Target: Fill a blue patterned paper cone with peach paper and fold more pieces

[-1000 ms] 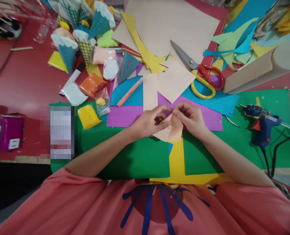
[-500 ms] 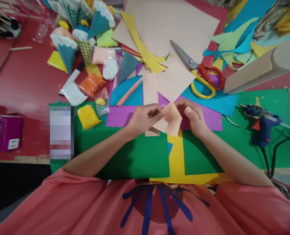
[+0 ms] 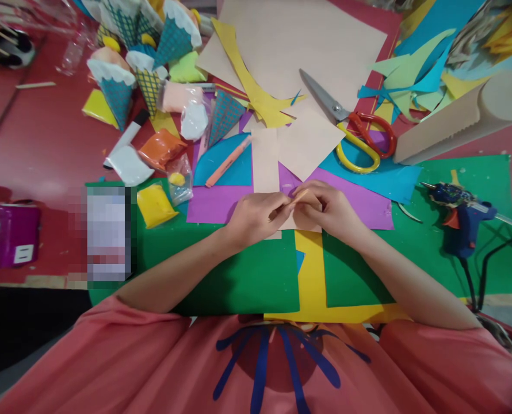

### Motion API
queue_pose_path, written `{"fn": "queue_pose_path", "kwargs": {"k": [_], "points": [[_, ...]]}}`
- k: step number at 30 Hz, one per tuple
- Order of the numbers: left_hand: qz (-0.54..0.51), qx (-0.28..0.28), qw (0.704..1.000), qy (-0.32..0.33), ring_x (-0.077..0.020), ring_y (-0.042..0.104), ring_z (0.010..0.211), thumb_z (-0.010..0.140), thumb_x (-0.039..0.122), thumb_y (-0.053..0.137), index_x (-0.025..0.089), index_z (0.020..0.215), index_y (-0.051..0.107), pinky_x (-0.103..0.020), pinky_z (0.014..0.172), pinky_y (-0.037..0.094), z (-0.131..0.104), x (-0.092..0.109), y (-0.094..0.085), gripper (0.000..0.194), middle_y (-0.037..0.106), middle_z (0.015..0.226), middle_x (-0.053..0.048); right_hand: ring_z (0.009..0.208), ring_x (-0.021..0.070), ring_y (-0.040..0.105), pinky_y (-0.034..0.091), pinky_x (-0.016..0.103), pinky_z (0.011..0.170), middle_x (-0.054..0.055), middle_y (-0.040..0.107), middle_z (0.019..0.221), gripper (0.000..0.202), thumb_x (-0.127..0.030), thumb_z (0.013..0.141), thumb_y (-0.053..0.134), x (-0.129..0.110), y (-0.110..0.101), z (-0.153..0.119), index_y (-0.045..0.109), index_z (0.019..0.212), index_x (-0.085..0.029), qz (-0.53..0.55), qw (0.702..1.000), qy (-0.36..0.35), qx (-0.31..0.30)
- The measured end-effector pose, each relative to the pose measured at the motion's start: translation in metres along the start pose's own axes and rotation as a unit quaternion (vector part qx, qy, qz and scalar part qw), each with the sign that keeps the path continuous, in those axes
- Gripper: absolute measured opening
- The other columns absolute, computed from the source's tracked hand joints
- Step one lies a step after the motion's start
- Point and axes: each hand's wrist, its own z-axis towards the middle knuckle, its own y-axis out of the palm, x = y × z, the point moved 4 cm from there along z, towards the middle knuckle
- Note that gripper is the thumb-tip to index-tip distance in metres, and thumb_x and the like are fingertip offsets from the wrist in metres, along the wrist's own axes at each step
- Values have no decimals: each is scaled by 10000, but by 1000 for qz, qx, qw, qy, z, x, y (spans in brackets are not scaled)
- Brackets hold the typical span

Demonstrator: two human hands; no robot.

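Observation:
Between both hands is a small piece of peach paper (image 3: 308,223), bent or folded, its upper edge pinched and partly hidden by fingers. My left hand (image 3: 260,215) is closed, thumb and fingertips on the paper's left side. My right hand (image 3: 331,206) grips it from the right with fingers curled in. Under and behind the hands lie a peach paper strip (image 3: 265,161), a larger cut peach sheet (image 3: 310,141) and purple paper (image 3: 213,206). Scissors (image 3: 337,112) with one red and one yellow handle rest open beyond my right hand.
At the right a blue glue gun (image 3: 465,221) with a cord lies on green sheets (image 3: 368,276). A rolled peach sheet (image 3: 446,126) leans behind it. On the left are clay packets (image 3: 156,205), an orange marker (image 3: 229,162), patterned cones (image 3: 113,86) and a pixelated rectangular device (image 3: 107,236).
The peach paper, held up and showing its face before, is now tilted and folded over. My right hand has moved left and closed on it, bringing both hands' fingertips together.

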Motion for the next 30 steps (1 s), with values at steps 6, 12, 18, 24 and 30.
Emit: {"fn": "queue_pose_path", "kwargs": {"k": [6, 12, 18, 24, 30], "points": [[-45, 0, 999, -16, -42, 433, 448, 922, 251, 554, 170, 709, 553, -175, 459, 296, 3, 0, -2, 228, 534, 521, 52, 873, 174, 603, 443, 316, 771, 41, 655, 884, 132, -94, 735, 522, -3, -1, 0, 607, 710, -192, 16, 1000, -8, -18], [-155, 6, 977, -149, -31, 345, 430, 914, 385, 557, 176, 625, 459, -175, 405, 247, 7, -14, -3, 370, 439, 508, 65, 820, 163, 578, 441, 297, 745, 32, 641, 839, 311, -472, 896, 528, -2, -7, -1, 647, 844, -189, 108, 993, 47, 8], [-234, 32, 943, -235, -49, 376, 473, 854, 594, 576, 183, 630, 474, -192, 404, 266, 7, -22, -2, 479, 438, 545, 47, 781, 159, 596, 498, 303, 715, 28, 620, 832, 430, -632, 865, 482, 20, -2, 3, 631, 892, -230, 270, 957, 101, 30], [-312, 23, 916, -252, -45, 350, 468, 815, 589, 633, 182, 616, 467, -196, 402, 259, 9, -22, -1, 482, 407, 541, 52, 686, 136, 566, 498, 275, 645, -2, 540, 710, 336, -564, 805, 617, 17, 8, 1, 589, 829, -230, 342, 929, 140, -10], [-319, 12, 912, -256, -52, 355, 479, 819, 578, 633, 187, 618, 460, -209, 417, 275, 8, -21, 1, 473, 405, 550, 49, 655, 113, 545, 477, 247, 638, -11, 559, 705, 337, -545, 820, 631, 13, 10, -3, 616, 850, -209, 336, 929, 142, -63]]}}
